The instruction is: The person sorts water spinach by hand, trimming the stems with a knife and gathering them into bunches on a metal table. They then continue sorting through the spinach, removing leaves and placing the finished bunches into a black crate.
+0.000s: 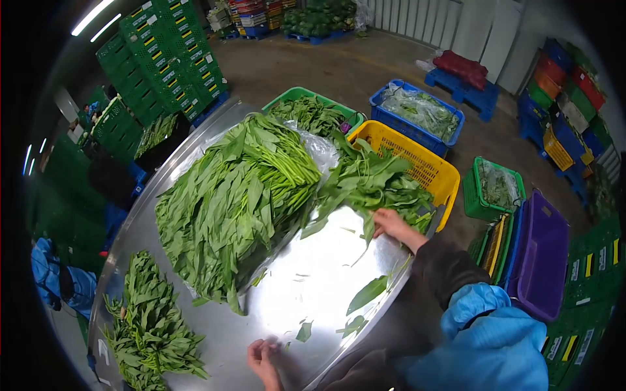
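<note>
My right hand [394, 228] is at the right edge of the loose leafy greens [372, 186], fingers closed on a leaf there. My left hand [263, 363] is low over the near edge of the steel table [297, 280]. Its fingers are curled together, and whatever they may hold is too small to make out. Beyond it lies a big pile of water spinach [228, 202], stems pointing right, on clear plastic. A smaller bunch of greens [150, 326] rests at the table's left. Torn leaves [367, 294] are scattered near the front edge.
Against the table's far right side stand a yellow crate [417, 153], a green crate [349, 107] and a blue crate [417, 140]. A purple crate [538, 260] is at right. Stacked green crates [173, 58] rise at back left. A person's blue sleeve [81, 287] shows at left.
</note>
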`<state>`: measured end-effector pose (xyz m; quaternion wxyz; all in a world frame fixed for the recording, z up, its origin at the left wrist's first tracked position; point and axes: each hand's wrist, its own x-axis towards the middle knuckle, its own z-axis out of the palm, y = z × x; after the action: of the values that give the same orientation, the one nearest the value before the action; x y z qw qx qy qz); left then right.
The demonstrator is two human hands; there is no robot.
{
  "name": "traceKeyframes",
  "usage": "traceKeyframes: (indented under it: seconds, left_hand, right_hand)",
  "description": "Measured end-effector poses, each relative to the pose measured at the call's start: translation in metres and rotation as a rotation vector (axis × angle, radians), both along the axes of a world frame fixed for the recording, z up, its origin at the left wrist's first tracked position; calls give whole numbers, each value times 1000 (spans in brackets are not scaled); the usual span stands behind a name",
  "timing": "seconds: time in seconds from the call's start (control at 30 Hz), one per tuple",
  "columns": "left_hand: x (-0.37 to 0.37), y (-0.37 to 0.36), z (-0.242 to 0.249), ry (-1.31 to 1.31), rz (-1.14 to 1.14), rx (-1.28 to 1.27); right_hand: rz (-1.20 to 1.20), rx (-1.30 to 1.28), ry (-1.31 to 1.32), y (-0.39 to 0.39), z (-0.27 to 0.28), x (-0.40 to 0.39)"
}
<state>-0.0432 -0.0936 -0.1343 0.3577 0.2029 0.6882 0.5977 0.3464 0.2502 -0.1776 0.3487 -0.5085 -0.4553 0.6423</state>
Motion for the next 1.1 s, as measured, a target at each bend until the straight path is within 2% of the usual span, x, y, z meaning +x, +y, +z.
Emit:
traceKeyframes:
  seconds: [0.17, 0.2, 0.23, 0.27, 0.33, 0.37, 0.43, 0.47, 0.5, 0.53, 0.57, 0.6, 0.67, 0.73, 0.77, 0.83, 0.9, 1.0, 1.07, 1.1]
  left_hand:
    - [30, 2, 3, 113, -81, -55]
    - [34, 1, 6, 148, -148, -218]
    - [37, 0, 6, 185, -215, -380]
    - [40, -3, -3, 184, -222, -380]
    - [46, -4, -30, 162, -269, -430]
    - [56, 9, -35, 159, -285, -424]
    - [85, 40, -36, 75, -326, -262]
    - [102, 59, -28, -47, -378, -205]
    - [121, 82, -17, -168, -421, -147]
    - [136, 100, 4, -201, -521, -110]
    - [143, 107, 5, -96, -577, -80]
    - [145, 112, 3, 11, -626, -52]
    - [134, 112, 11, 54, -624, -118]
    - [118, 112, 13, 102, -642, -188]
    - [109, 107, 10, 58, -580, -171]
    - [98, 100, 1, 12, -475, -144]
    - [100, 102, 13, 1, -459, -149]
    - [106, 104, 22, -40, -451, -205]
    - [110, 102, 24, -78, -459, -177]
    - [110, 101, 26, -78, -459, -175]
  right_hand:
    - [-55, 44, 4, 66, 4, 47]
    - [-91, 79, -13, 77, 0, 53]
    - [-181, 72, 4, 87, -5, 54]
    - [-188, 71, 2, 94, -7, 53]
    - [-493, 61, 31, 104, -7, 49]
    - [-532, 74, 22, 104, -6, 45]
    - [-349, 136, -124, 76, 14, 31]
    - [-335, 238, -121, 52, 15, 17]
    - [-256, 282, -169, 21, 43, 3]
    - [-110, 700, -504, 8, 35, 4]
    - [53, 1122, -828, -3, 29, 8]
    - [73, 1134, -814, -11, 26, 9]
    - [231, 895, -1057, -22, 25, 1]
    - [226, 863, -971, -11, 49, -15]
    - [212, 820, -904, -3, 62, -22]
    - [139, 829, -609, 28, 83, -54]
    - [92, 749, -506, 60, 104, -96]
    - [80, 700, -527, 117, 102, -158]
    - [40, 493, -669, 146, 94, -188]
    - [52, 499, -663, 155, 90, -195]
